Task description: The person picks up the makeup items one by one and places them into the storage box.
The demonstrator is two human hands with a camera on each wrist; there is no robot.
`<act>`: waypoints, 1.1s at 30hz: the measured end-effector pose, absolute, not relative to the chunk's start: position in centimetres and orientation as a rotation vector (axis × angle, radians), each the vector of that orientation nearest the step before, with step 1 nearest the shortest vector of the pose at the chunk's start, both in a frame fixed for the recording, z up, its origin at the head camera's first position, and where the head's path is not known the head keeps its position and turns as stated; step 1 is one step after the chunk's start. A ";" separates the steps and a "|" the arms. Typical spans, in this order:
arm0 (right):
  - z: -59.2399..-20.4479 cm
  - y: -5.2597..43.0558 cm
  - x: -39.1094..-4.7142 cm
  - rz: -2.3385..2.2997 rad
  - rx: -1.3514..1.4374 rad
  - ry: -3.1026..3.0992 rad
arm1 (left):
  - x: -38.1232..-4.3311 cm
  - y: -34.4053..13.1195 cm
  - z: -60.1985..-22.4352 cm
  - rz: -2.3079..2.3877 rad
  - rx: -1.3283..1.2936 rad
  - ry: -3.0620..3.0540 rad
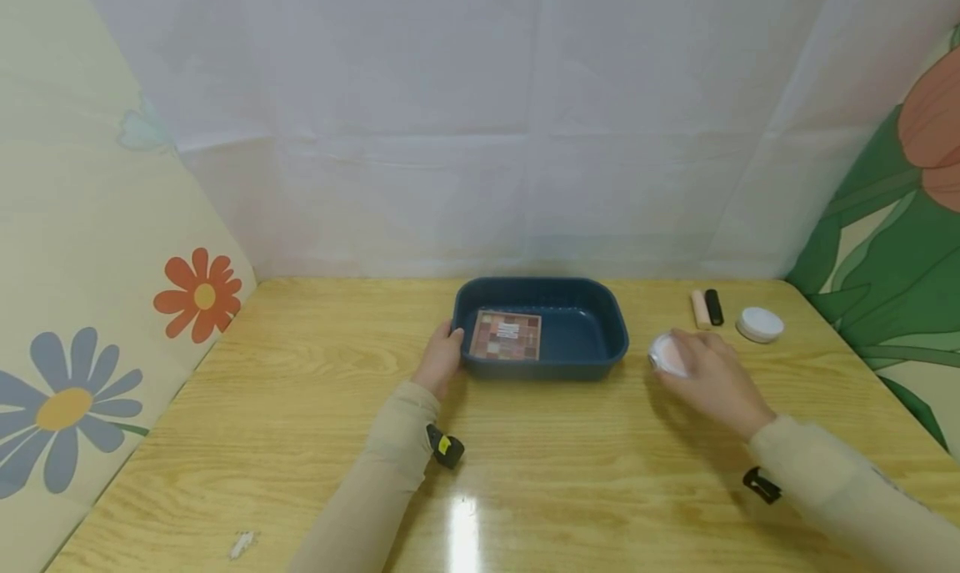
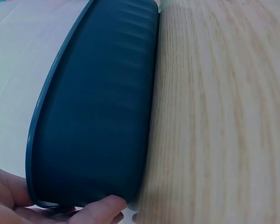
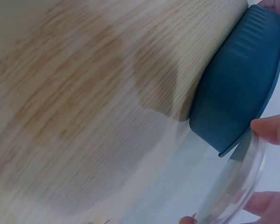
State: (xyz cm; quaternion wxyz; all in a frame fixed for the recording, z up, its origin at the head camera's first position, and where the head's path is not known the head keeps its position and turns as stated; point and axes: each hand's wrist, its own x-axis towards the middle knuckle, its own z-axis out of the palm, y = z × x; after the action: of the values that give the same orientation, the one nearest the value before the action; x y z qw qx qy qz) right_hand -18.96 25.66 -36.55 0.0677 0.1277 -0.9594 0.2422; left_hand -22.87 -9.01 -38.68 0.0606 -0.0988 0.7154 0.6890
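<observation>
A dark blue rectangular bin (image 1: 536,371) stands on the table, with a square makeup palette (image 1: 507,336) in its left part. My left hand (image 1: 441,358) grips the bin's left end; in the left wrist view its fingers (image 2: 102,211) lie against the bin wall (image 2: 93,102). To the right of the bin, my right hand (image 1: 712,381) holds a round powder compact (image 1: 667,356) above the table. The right wrist view shows the clear, shallow compact (image 3: 240,182) tilted between thumb and fingers, near the bin's corner.
At the right back of the wooden table (image 1: 315,439) lie a pink tube (image 1: 701,309) and a black tube (image 1: 714,307) side by side. A round white container (image 1: 760,324) sits to their right. A white cloth (image 1: 405,139) hangs behind the table.
</observation>
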 end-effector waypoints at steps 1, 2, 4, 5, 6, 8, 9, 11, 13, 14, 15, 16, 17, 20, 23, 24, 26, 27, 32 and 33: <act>-36.5 25.6 -19.0 0.735 0.386 -2.890 | -22.9 -9.0 -38.7 2.085 -0.299 2.165; -36.5 25.6 -19.0 0.741 0.390 -2.886 | -22.9 -9.0 -38.6 2.085 -0.297 2.167; -36.5 25.6 -19.0 0.750 0.398 -2.878 | -22.8 -9.0 -38.6 2.094 -0.295 2.161; -36.5 25.5 -19.0 0.756 0.399 -2.876 | -22.8 -9.0 -38.5 2.098 -0.295 2.156; -36.4 25.5 -19.0 0.759 0.403 -2.872 | -22.8 -8.9 -38.5 2.101 -0.293 2.154; -36.4 25.4 -19.0 0.764 0.406 -2.870 | -22.8 -8.9 -38.5 2.112 -0.291 2.152; -36.4 25.4 -19.0 0.767 0.405 -2.870 | -22.8 -8.9 -38.5 2.117 -0.293 2.151; -36.3 25.3 -18.9 0.766 0.408 -2.869 | -22.8 -8.8 -38.4 2.115 -0.293 2.160; -36.3 25.2 -18.9 0.764 0.409 -2.865 | -22.8 -8.8 -38.4 2.122 -0.298 2.155; -36.3 25.2 -19.0 0.761 0.410 -2.862 | -22.8 -8.8 -38.4 2.122 -0.301 2.154; -36.3 25.2 -19.0 0.760 0.411 -2.861 | -22.8 -8.8 -38.4 2.121 -0.304 2.153; -36.3 25.1 -19.0 0.760 0.411 -2.861 | -22.9 -8.8 -38.4 2.121 -0.303 2.152; -36.3 25.1 -19.0 0.760 0.413 -2.857 | -22.9 -8.8 -38.4 2.120 -0.307 2.151; -36.2 24.9 -18.9 0.770 0.419 -2.857 | -22.9 -8.8 -38.4 2.120 -0.303 2.148; -36.3 24.7 -18.9 0.765 0.431 -2.852 | -22.9 -8.8 -38.4 2.113 -0.303 2.148; -36.3 24.6 -18.9 0.761 0.435 -2.850 | -22.9 -8.9 -38.5 2.109 -0.301 2.149; -36.3 24.5 -18.9 0.748 0.445 -2.841 | -22.9 -8.9 -38.6 2.103 -0.303 2.150; -36.3 24.5 -18.9 0.744 0.449 -2.837 | -22.9 -8.9 -38.6 2.100 -0.302 2.151; -36.2 24.2 -18.9 0.729 0.474 -2.815 | -22.8 -8.9 -38.5 2.096 -0.295 2.152; -36.1 24.1 -18.8 0.731 0.478 -2.812 | -22.8 -8.9 -38.4 2.095 -0.294 2.154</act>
State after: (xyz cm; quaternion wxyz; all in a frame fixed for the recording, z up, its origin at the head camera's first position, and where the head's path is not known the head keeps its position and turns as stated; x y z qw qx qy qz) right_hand -18.85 24.15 -36.13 0.0986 0.1615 -0.9504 0.2470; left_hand -22.77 -8.90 -38.42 0.0614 -0.0971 0.7121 0.6926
